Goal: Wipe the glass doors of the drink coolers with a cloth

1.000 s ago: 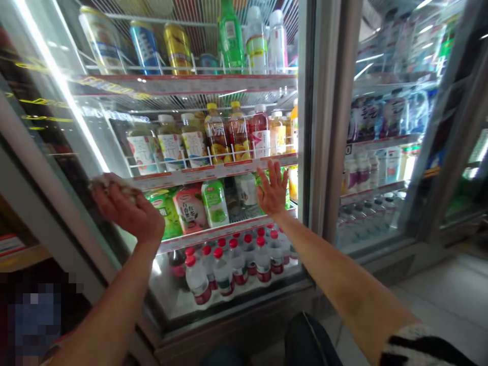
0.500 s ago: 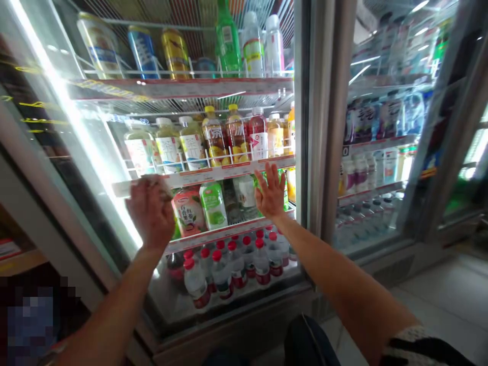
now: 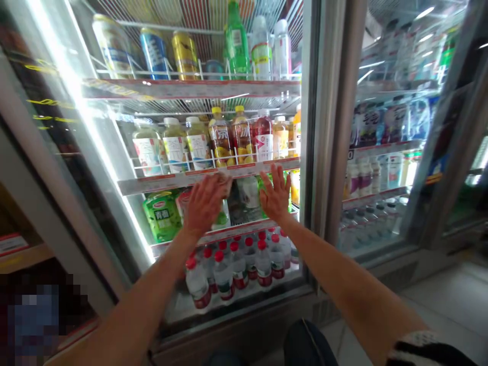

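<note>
My left hand (image 3: 203, 206) presses a light-coloured cloth (image 3: 224, 184) at the front of the lit drinks fridge, level with the middle shelf's price strip (image 3: 175, 180). The fingers lie over the cloth, so most of it is hidden, and motion blurs them a little. To the right, my right hand (image 3: 275, 195) is spread with its fingers apart, seemingly flat on the fridge's glass. Behind the hands stand a green drink pack (image 3: 163, 216) and a white-labelled bottle (image 3: 248, 192).
Above are tea bottles (image 3: 177, 147) and a shelf with cans (image 3: 153, 53) and a green bottle (image 3: 237, 40). Red-capped bottles (image 3: 224, 274) fill the bottom. A metal door frame (image 3: 332, 127) separates a second fridge on the right. My knee (image 3: 308, 345) is below.
My left hand has swept right with the cloth, from the fridge's left side toward my right hand, uncovering the green pack. The right hand stays in place while the view shifts slightly.
</note>
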Demonstrator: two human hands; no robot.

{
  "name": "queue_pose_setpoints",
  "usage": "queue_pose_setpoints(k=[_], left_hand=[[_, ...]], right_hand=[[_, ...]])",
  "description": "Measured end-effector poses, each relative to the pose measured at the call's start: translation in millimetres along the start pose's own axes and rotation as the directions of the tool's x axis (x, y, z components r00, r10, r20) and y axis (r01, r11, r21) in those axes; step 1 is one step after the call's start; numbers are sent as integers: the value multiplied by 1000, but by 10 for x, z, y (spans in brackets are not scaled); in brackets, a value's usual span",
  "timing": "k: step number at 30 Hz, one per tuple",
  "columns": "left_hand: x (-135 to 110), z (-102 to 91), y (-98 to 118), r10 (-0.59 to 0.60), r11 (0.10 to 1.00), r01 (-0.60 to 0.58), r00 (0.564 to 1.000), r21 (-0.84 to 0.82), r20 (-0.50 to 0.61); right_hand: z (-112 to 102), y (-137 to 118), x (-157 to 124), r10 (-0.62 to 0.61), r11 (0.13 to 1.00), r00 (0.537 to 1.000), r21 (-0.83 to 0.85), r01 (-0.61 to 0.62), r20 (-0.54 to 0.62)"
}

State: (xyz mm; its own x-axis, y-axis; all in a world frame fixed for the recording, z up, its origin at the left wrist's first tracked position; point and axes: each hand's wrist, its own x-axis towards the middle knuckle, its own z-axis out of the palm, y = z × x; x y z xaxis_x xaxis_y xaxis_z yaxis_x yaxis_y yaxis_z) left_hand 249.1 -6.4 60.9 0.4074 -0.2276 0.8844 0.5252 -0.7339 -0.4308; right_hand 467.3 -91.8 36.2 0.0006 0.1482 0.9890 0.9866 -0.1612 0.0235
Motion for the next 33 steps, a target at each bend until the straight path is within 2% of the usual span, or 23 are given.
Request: queue_pose_setpoints(k=[2, 3, 5, 6, 7, 8, 10, 12, 13, 15, 17, 19, 23, 25, 26, 28, 31, 33], left_hand=[[-123, -239, -351, -151, 986, 157, 983, 59, -106], [-179, -366, -535, -262, 958, 275, 953, 76, -151], [-249, -565, -821, -458, 864, 499, 835, 66, -305], [-256, -616, -891, -517, 822, 567, 785, 58, -343], [-243, -626, -901, -546, 799, 599, 759, 54, -356], [-211, -593, -852, -545, 801, 596, 766, 58, -340], [-105, -422, -610, -475, 861, 504, 844, 65, -250], [23, -189, -278, -345, 935, 352, 928, 28, -144], [79, -84, -126, -282, 959, 283, 956, -2, -84], [144, 43, 66, -174, 983, 174, 985, -56, 5], [135, 23, 46, -150, 986, 151, 988, -69, 28], [78, -127, -171, -218, 976, 217, 975, -30, -32], [28, -476, -717, -420, 891, 449, 872, 67, -252], [86, -493, -775, -447, 874, 483, 845, 60, -295], [129, -445, -721, -434, 885, 464, 853, 40, -290], [218, -265, -470, -358, 931, 366, 902, -13, -240], [300, 58, 26, -162, 984, 157, 985, -90, -57], [298, 180, 219, -78, 991, 81, 997, -105, 29]], right_hand=[[1, -4, 1, 17, 1000, 1000, -2, -17, 15], [0, -8, 2, 22, 1000, 1000, -3, -22, 18], [-5, -16, 3, 23, 1000, 1000, 0, -23, 15], [-8, -20, 4, 20, 1000, 1000, 4, -20, 10], [-11, -23, 3, 18, 1000, 1000, 7, -18, 8], [-12, -25, 3, 19, 1000, 1000, 10, -19, 7], [-9, -24, 0, 25, 1000, 1000, 10, -25, 15], [0, -15, -3, 24, 1000, 1000, 4, -25, 10], [4, -8, -4, 19, 1000, 1000, 1, -19, 4], [7, 3, -4, 3, 1000, 1000, -6, -3, -3], [3, 8, -3, -6, 1000, 1000, -14, 6, 3], [-5, 4, 0, 0, 1000, 1000, -22, 0, 13], [-12, -16, 6, 12, 1000, 1000, -24, -11, 5], [-10, -23, 7, 15, 1000, 1000, -21, -15, 4], [-8, -25, 7, 18, 1000, 1000, -20, -18, 8], [-4, -24, 5, 24, 1000, 1000, -19, -24, 18], [-3, -14, 0, 19, 1000, 1000, -23, -18, 18], [-4, -5, 0, 5, 1000, 1000, -23, -5, 13]])
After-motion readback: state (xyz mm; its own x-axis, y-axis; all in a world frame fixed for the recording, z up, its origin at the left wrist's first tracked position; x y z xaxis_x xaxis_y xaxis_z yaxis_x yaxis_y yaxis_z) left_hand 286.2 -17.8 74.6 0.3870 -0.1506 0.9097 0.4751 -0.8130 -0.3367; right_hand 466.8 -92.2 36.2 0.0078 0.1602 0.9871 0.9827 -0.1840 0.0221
